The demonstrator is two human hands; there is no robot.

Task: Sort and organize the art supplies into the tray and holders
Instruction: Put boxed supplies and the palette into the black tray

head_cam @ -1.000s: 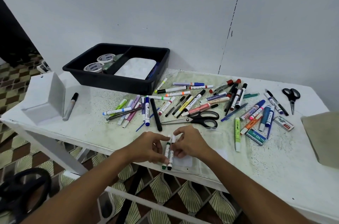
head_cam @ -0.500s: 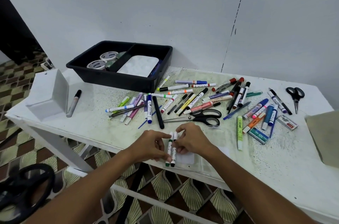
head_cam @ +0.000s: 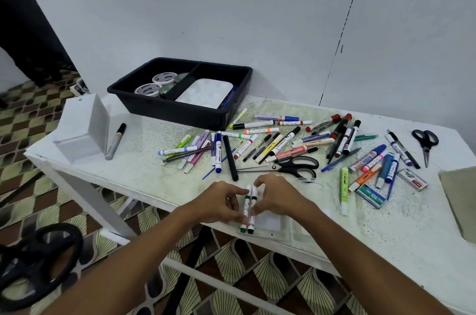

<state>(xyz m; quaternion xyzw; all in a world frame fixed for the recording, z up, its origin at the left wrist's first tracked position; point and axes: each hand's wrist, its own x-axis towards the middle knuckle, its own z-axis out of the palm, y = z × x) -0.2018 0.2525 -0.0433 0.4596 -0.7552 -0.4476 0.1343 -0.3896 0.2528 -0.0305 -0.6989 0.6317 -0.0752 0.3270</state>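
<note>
While both hands meet at the near edge of the white surface (head_cam: 144, 175), low in the middle of the frame, they hold two white markers side by side between them. The left hand (head_cam: 219, 201) has its fingers curled, pinching the green-capped marker (head_cam: 244, 211) along its barrel; the right hand (head_cam: 277, 197) curls in from the other side and pinches the black-capped marker (head_cam: 253, 209). Both markers stand nearly upright in the picture, touching each other, their coloured ends pointing toward the surface's near edge (the caps sit just above a clear plastic sheet (head_cam: 286, 227) lying there).

Just above the hands lies a large pair of black-handled scissors (head_cam: 286, 166), blades pointing left. Beyond it a loose pile of markers and pens (head_cam: 270, 142) spreads across the middle of the surface. A black divided tray (head_cam: 180, 108) sits at the upper middle against the wall, with rolls of tape (head_cam: 164, 78) in its left compartment and a white palette (head_cam: 206, 91) in its right. A white holder (head_cam: 82, 126) stands at the left end, a grey marker (head_cam: 116, 140) just beside it. A small pair of scissors (head_cam: 425, 142) lies at the far right.
</note>
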